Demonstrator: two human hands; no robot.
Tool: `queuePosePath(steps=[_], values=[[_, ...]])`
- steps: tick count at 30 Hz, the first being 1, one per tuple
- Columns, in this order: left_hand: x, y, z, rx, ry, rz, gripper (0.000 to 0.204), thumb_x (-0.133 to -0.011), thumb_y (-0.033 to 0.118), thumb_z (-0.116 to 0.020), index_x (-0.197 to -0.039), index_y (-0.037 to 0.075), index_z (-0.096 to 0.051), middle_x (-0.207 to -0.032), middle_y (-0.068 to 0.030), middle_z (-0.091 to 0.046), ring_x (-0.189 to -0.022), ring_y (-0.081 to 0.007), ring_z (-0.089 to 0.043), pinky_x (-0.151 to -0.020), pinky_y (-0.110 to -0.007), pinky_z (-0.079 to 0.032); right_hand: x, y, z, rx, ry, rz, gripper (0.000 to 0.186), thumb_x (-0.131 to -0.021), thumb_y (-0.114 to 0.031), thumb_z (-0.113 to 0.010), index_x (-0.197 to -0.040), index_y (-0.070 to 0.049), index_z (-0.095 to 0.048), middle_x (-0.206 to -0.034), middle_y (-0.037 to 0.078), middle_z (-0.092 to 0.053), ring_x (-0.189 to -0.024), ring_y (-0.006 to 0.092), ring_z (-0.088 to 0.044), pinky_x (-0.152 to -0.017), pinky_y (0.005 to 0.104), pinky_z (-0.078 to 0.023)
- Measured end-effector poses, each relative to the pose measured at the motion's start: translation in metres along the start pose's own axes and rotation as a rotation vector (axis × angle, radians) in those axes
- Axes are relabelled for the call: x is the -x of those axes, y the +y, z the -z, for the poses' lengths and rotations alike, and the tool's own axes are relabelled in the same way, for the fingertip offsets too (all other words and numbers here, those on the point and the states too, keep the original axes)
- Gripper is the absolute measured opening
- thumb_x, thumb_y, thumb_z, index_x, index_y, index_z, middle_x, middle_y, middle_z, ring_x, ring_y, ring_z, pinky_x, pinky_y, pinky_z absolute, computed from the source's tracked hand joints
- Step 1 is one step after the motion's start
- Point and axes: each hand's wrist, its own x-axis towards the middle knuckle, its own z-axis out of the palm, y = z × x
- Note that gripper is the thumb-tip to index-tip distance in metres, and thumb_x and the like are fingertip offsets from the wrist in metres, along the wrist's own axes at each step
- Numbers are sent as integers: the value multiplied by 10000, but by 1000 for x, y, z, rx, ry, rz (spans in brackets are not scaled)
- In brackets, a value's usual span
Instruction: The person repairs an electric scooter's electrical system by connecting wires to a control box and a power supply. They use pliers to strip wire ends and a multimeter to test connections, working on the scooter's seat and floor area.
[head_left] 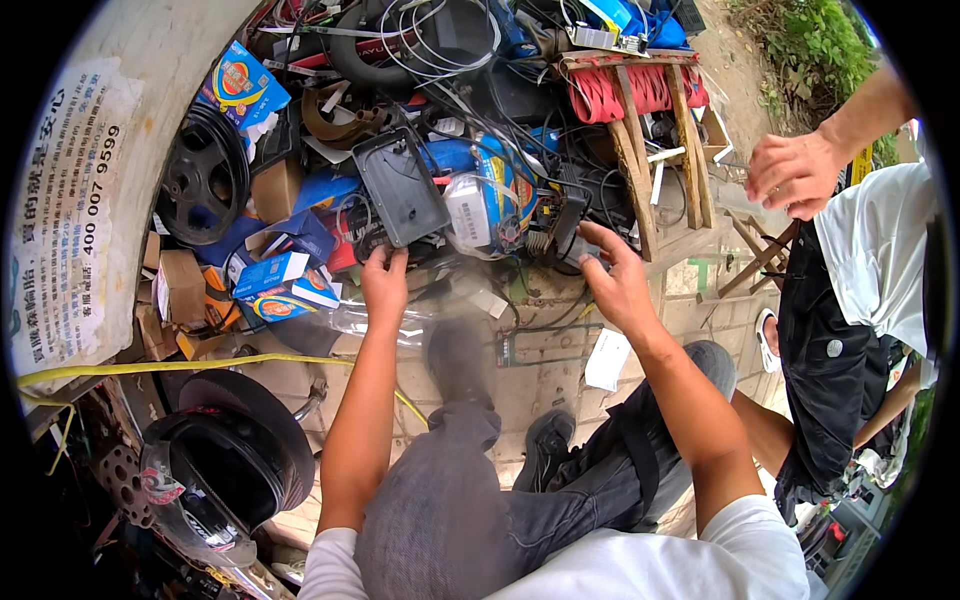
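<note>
My left hand (385, 280) is at the lower edge of an open grey plastic casing (398, 180), fingers closed around something dark that I cannot make out. My right hand (615, 280) is open, thumb and forefinger apart and curved beside a dark metal part (565, 235) with wires. Between my hands sit a whitish bagged item (468, 210) and tangled black cables among blue packaging (510, 170). Below them, my grey-trousered legs show above the paving.
Another person (855, 250) stands at right, a hand (790, 175) raised above the clutter. A wooden frame (650, 190) with red material lies upper right. A black wheel (205, 170), boxes (180, 285), a yellow cord (260, 358) and a dark round seat or helmet (225, 460) are at left.
</note>
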Motion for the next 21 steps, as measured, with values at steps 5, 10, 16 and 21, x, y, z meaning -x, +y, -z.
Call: queuePosePath(steps=[5, 10, 16, 21], values=[[44, 32, 12, 290, -178, 64, 170, -950, 144, -596, -1020, 2, -656, -935, -81, -696, -855, -143, -643, -816, -277, -492, 28, -29, -42, -26, -317, -46, 335, -843, -92, -573, -1149, 34, -624, -1087, 189, -667, -1025, 294, -651, -896, 352, -500], [61, 49, 6, 497, -209, 249, 253, -972, 162, -573, -1152, -13, -606, -972, -119, -700, -894, -189, -675, -843, -334, -534, 20, -31, -96, -64, -348, 77, 331, -817, -108, -581, -1109, 40, -630, -1042, 213, -658, -1005, 351, -630, -902, 408, -491], [62, -1, 11, -857, -431, -577, 544, -714, -22, -633, -1244, 94, -593, -1235, -137, -544, -1145, -351, -493, -970, -449, -408, 43, -11, -113, 73, -640, 214, 368, -791, -165, -574, -1081, 55, -623, -1037, 265, -636, -1027, 419, -587, -941, 460, -455], [39, -6, -8, -879, -461, -658, 338, -721, 17, -673, -1052, 83, -672, -1120, -114, -583, -1014, -336, -559, -846, -415, -470, 59, -16, -33, 101, -693, 120, 366, -808, -172, -565, -1105, 35, -621, -1065, 239, -638, -1025, 402, -596, -935, 446, -464]])
